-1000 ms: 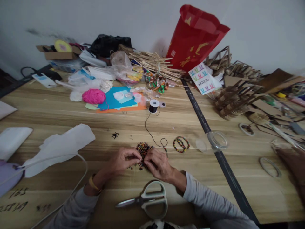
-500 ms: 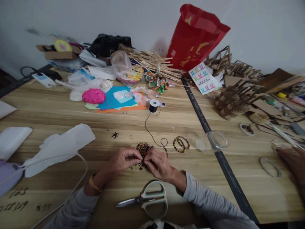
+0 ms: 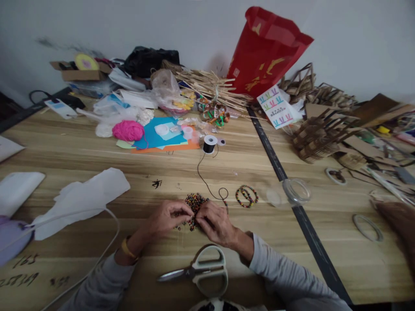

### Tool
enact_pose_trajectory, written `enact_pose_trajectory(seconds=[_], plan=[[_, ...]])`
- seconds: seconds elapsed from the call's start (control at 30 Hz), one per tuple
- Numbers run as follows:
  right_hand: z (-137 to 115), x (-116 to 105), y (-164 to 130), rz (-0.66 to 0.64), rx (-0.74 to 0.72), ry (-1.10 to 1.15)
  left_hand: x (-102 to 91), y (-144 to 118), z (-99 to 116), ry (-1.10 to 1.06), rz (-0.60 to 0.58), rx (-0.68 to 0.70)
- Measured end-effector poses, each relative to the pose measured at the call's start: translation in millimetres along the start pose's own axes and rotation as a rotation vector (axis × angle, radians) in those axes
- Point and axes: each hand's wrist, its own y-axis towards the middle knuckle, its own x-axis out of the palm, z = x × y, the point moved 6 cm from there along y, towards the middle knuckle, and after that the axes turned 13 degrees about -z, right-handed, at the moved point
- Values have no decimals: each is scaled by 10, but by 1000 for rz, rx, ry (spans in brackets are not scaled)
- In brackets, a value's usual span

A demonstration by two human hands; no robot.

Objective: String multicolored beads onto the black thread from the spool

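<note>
A heap of small multicoloured beads lies on the wooden table in front of me. My left hand rests at the heap's left side, fingertips pinched among the beads. My right hand sits at the heap's right side, fingers pinched where a thin black thread ends. That thread runs back to a black spool. Whether a bead sits between either hand's fingertips is hidden. Finished bead bracelets lie just right of the heap.
Scissors lie close to my body. White paper and a cable lie left. A clear jar lies on its side to the right. Pink yarn, coloured sheets, a red bag and craft clutter fill the back. Another person's hand shows far right.
</note>
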Motion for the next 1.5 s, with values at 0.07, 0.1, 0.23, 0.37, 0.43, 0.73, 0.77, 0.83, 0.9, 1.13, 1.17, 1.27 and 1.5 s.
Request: enact_pose_trajectory(seconds=[0.07,0.1,0.23,0.37,0.43,0.73,0.77,0.83,0.9,1.13,1.17,1.27,1.5], plan=[[1,1,0,1,1,-1,0,3,10,6,-5,11],[0,1,1,1,0,-1,0,5,13,11,-8,12],[-7,0,5,-4,-5,1,0,8,15,21,-12,0],[-18,-10,11,5,-16,4,9,6,6,8,-11,1],[-21,-14,12,8,-22,9,12,5,3,4,-10,3],[-2,3,1,-7,-6,1,-1,6,8,-2,-9,2],[-3,2,0,-5,-7,2,-3,6,9,-3,-7,7],[-3,0,0,-1,-5,6,-7,4,10,-4,-4,11],[-3,1,-1,-1,-5,6,-6,3,13,-5,-5,14],[6,9,-11,-11,9,-11,-7,7,10,4,4,9],[4,6,-10,-8,7,-11,-6,8,10,1,3,10],[-5,-4,0,-5,2,-3,-4,8,17,7,1,21],[-16,-15,11,6,-13,5,10,10,4,14,-15,10]])
